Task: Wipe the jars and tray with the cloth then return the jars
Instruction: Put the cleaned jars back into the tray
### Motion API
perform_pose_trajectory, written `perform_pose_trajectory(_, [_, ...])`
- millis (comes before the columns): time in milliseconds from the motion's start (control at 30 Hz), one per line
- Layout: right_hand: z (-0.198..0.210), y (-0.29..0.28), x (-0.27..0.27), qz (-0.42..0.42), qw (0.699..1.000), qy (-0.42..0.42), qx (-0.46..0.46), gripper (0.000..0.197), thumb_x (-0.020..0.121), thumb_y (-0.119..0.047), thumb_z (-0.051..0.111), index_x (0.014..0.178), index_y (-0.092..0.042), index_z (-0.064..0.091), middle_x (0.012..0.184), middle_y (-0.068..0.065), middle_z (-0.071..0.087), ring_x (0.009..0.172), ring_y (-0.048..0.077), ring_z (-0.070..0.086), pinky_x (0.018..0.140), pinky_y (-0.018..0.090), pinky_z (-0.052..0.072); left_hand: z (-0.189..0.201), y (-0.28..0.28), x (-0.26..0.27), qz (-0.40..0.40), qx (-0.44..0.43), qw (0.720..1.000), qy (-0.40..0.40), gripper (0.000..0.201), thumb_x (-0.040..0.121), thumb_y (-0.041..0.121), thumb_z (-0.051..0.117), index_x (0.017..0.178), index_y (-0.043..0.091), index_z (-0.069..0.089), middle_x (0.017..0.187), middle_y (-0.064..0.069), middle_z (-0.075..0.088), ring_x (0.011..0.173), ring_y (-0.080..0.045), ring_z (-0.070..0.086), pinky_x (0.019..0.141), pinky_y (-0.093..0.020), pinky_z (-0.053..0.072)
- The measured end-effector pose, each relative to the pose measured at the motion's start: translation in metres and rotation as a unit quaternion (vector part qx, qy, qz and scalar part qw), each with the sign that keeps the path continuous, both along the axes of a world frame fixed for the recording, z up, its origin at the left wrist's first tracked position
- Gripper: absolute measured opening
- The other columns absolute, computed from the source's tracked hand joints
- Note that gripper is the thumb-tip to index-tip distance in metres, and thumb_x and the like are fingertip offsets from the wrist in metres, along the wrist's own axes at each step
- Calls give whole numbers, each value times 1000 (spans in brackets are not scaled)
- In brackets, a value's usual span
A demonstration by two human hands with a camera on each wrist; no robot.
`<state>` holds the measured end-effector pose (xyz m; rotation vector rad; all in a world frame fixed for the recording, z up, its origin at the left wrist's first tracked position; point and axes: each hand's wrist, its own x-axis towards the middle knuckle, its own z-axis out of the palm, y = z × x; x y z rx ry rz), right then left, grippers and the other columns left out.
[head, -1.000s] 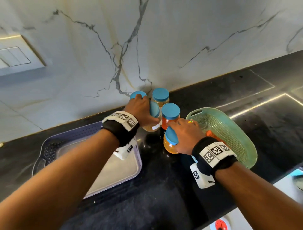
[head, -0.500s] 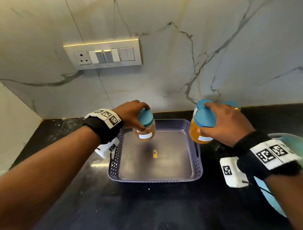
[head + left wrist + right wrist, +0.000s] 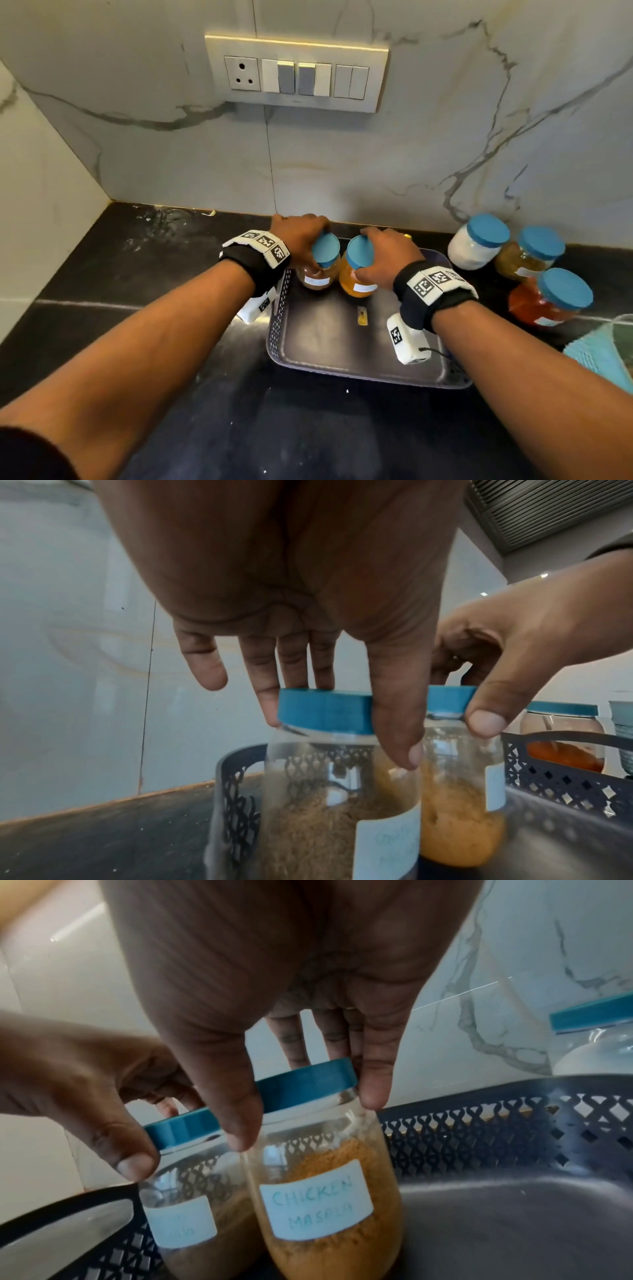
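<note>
While both arms are stretched over the black stone worktop (image 3: 144, 342), two clear jars with blue screw lids are held by their lids at the far left of the grey lattice-walled plastic tray (image 3: 342, 342). From the head view, the left hand (image 3: 301, 236) is seen clamped on the lid of the brown-spice jar (image 3: 317, 274), and the right hand (image 3: 387, 260) on the lid of the orange-powder jar (image 3: 356, 284); the two jars stand side by side, touching or nearly so. Only this view shows the three other blue-lidded jars outside the tray at about two o'clock from it: a white-filled jar (image 3: 474, 248), a tan-filled jar (image 3: 527, 258) and a red-filled jar (image 3: 548, 301). A teal perforated basket (image 3: 603, 353) is cut off at the right edge, and a white switch plate (image 3: 296, 73) is fixed to the marbled wall.

By the left wrist view it is shown that the left thumb and fingers are curled down around the lid rim of the brown-spice jar (image 3: 339, 791), with the little finger held away; whether the base rests on the tray floor cannot be told. By the right wrist view alone the handwritten label "CHICKEN MASALA" on the orange-powder jar (image 3: 325, 1191) is made legible, and the right thumb and fingers are seen pinching its lid from both sides. The lattice wall (image 3: 479, 1131) is seen just behind that jar.
</note>
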<state>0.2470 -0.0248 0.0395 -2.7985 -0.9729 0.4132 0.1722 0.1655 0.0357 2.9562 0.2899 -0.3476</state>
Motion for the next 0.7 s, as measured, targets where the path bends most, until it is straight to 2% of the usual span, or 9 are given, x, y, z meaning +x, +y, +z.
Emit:
perform_pose_trajectory(133, [-6, 6, 1, -6, 1000, -13, -11, 83, 72, -43, 80, 141, -21, 41, 133, 10, 53, 119, 31, 54, 98, 42, 49, -1, 2, -1, -11, 6, 1000, -7, 78, 70, 48, 84, 136, 31, 46, 131, 2, 57, 122, -28, 57, 98, -49, 35])
perform_pose_trajectory(400, [-9, 5, -1, -24, 1000, -11, -7, 91, 67, -56, 81, 137, -14, 41, 130, 15, 51, 116, 34, 55, 94, 41, 48, 3, -1, -4, -22, 23, 999, -2, 82, 70, 50, 84, 138, 31, 43, 132, 2, 56, 121, -28, 58, 96, -47, 34])
perform_pose_trajectory(500, [-9, 4, -1, -21, 1000, -16, -7, 92, 66, -57, 80, 138, -15, 40, 131, 14, 51, 117, 34, 54, 94, 42, 49, 8, -4, -6, -34, 27, 999, 7, 87, 70, 48, 85, 142, 29, 40, 136, -1, 55, 122, -30, 57, 96, -48, 40])
perform_pose_trajectory(600, [-9, 2, 0, -9, 1000, -11, -17, 105, 60, -68, 78, 143, -21, 33, 135, 12, 49, 120, 35, 54, 95, 48, 51, 8, -5, -10, -52, 41, 998, 7, 101, 71, 47, 87, 152, 28, 30, 145, -5, 50, 128, -32, 54, 98, -48, 46])
perform_pose_trajectory(700, [-6, -9, 0, -5, 1000, 14, -19, 122, 54, -80, 71, 151, -29, 17, 142, 11, 46, 125, 35, 52, 97, 51, 50, 10, -3, -16, -55, 42, 998, 13, 120, 69, 52, 87, 160, 30, 12, 157, -6, 39, 136, -34, 47, 103, -51, 45])
